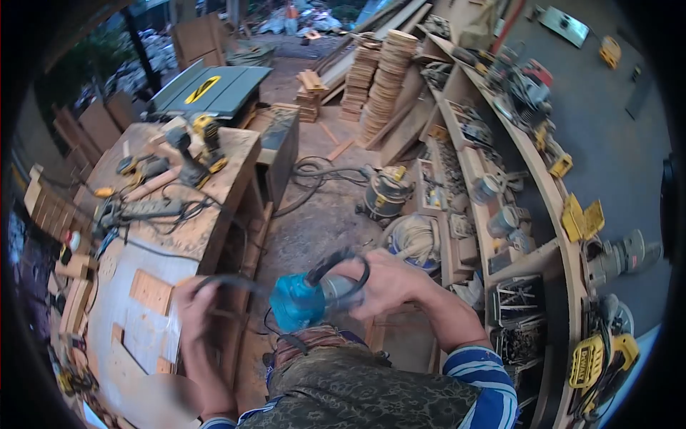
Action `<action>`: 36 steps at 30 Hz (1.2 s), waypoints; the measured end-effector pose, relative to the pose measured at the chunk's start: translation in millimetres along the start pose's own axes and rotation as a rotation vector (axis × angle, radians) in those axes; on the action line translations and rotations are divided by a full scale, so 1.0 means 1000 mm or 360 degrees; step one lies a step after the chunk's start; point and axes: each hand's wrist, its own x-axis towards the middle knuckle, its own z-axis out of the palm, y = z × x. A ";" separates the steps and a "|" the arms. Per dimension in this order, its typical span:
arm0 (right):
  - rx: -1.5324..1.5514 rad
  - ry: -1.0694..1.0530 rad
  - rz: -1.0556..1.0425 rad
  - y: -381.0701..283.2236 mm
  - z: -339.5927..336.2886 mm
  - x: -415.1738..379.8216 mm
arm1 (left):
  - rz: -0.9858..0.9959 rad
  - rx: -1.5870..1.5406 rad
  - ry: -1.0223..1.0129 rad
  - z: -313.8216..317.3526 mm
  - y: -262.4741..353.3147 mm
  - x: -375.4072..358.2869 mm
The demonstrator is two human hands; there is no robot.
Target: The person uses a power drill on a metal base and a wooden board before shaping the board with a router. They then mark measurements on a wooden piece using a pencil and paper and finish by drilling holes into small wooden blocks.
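Observation:
A teal power tool (296, 302) with a grey metal body is held in front of my waist, its black cord looping over it. My right hand (382, 282) is wrapped round the tool's grey end. My left hand (194, 304) is closed on the black cord (239, 283), left of the tool and beside the workbench edge; motion blurs its fingers. Below the tool is my dark patterned apron (357, 393).
The workbench (236, 154) at left holds drills (207, 139), a power strip (153, 207) and a wood block (151, 291). Behind it is a table saw (243, 82). A vacuum (387, 193) with a hose stands ahead. Shelves (525, 257) with tools line the right.

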 end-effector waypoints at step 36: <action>-0.0330 0.0872 0.0608 0.074 -0.029 0.045 | 0.0458 0.0679 -0.2170 0.228 -0.124 0.286</action>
